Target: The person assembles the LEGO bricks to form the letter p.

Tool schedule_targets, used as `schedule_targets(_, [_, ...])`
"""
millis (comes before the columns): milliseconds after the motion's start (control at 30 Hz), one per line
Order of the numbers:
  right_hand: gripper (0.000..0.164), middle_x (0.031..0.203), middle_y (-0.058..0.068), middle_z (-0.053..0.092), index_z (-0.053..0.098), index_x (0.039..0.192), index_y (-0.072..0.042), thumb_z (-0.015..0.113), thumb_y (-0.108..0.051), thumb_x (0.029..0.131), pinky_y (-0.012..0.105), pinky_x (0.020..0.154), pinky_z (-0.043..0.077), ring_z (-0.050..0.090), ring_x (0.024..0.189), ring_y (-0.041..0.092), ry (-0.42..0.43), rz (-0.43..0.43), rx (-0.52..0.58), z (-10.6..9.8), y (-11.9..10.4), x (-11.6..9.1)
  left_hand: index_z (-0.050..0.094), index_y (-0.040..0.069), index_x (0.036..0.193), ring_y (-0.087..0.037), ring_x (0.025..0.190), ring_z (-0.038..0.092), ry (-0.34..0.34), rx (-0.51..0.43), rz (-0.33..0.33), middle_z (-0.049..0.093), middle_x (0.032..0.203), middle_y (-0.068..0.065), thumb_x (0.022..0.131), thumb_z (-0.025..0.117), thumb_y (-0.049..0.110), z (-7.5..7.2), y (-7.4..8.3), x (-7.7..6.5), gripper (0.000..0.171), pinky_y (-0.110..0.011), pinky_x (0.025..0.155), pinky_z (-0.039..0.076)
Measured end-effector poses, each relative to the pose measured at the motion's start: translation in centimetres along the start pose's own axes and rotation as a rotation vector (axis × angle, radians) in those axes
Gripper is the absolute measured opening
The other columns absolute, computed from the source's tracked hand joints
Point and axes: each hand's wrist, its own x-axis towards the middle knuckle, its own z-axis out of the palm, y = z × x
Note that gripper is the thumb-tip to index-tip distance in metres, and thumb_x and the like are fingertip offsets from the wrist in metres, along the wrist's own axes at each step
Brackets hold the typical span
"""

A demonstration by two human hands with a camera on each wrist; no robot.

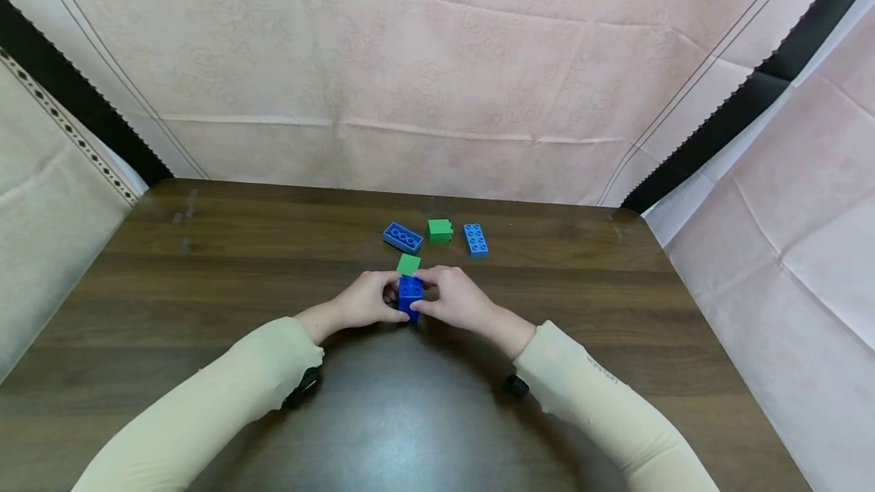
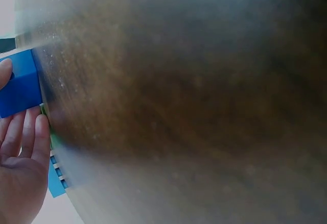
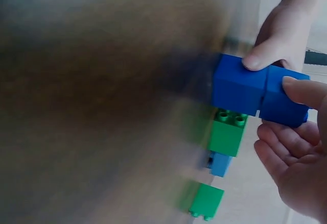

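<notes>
Two dark blue toy building bricks are stacked one on the other near the middle of the table. Both hands hold the stack. My left hand (image 1: 358, 301) grips from the left, its thumb on the lower blue brick (image 3: 236, 89) in the right wrist view. From the other side my right hand (image 1: 459, 300) pinches the upper blue brick (image 3: 281, 104), with its thumb across the near face. Just beyond the stack stands a green brick (image 1: 409, 263). The fingers behind the bricks are partly hidden.
Farther back on the brown wooden table (image 1: 328, 230) lie a blue brick (image 1: 403, 238), another green brick (image 1: 440, 231) turned on its side and a lighter blue brick (image 1: 475, 240). A pale cloth (image 1: 424, 82) hangs behind the table's far edge.
</notes>
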Motion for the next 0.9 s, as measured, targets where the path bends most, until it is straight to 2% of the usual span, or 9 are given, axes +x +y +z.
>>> schedule_targets(100, [0.045,0.117,0.012,0.064,0.057,0.127,-0.006,0.069,-0.018,0.085,0.036,0.091,0.052,0.062,0.105,0.023,0.018,-0.018,0.016,0.3,0.2,-0.1,0.060,0.005,0.106,-0.012,0.083,0.059,0.003,-0.009,0.001,0.066,0.091,-0.004,0.076,0.078,0.020,0.0,0.0,-0.1,0.038,-0.031,0.082,0.053])
schedule_targets(367, [0.041,0.115,0.007,0.066,0.059,0.123,-0.010,0.070,-0.018,0.084,0.036,0.094,0.050,0.062,0.105,0.020,0.012,-0.053,0.162,0.4,1.5,0.1,0.060,0.006,0.106,-0.012,0.083,0.059,0.010,-0.016,0.004,0.066,0.092,-0.003,0.076,0.078,0.020,0.1,0.0,-0.1,0.038,-0.031,0.082,0.053])
schedule_targets(567, [0.043,0.109,0.006,0.066,0.059,0.119,-0.009,0.072,-0.027,0.082,0.032,0.087,0.052,0.061,0.099,0.018,0.035,-0.083,0.165,-0.2,1.7,0.3,0.060,0.007,0.102,-0.011,0.082,0.058,0.012,-0.015,0.009,0.066,0.090,-0.002,0.075,0.079,0.021,0.3,-0.2,0.1,0.035,-0.030,0.080,0.052])
schedule_targets(700, [0.033,0.104,0.005,0.068,0.065,0.112,-0.008,0.071,-0.024,0.083,0.030,0.085,0.052,0.060,0.094,0.015,0.094,-0.109,0.184,-0.3,1.6,0.5,0.060,0.006,0.103,-0.011,0.083,0.059,0.005,-0.022,0.004,0.066,0.092,-0.003,0.075,0.078,0.020,0.2,0.0,0.1,0.036,-0.031,0.082,0.053])
schedule_targets(900, [0.027,0.103,0.005,0.069,0.068,0.108,-0.008,0.071,-0.020,0.083,0.035,0.089,0.052,0.062,0.097,0.016,0.101,-0.092,0.215,-0.2,1.2,0.5,0.060,0.005,0.103,-0.011,0.082,0.059,0.001,-0.015,-0.008,0.066,0.092,-0.003,0.075,0.079,0.020,0.1,0.1,-0.1,0.036,-0.031,0.081,0.053])
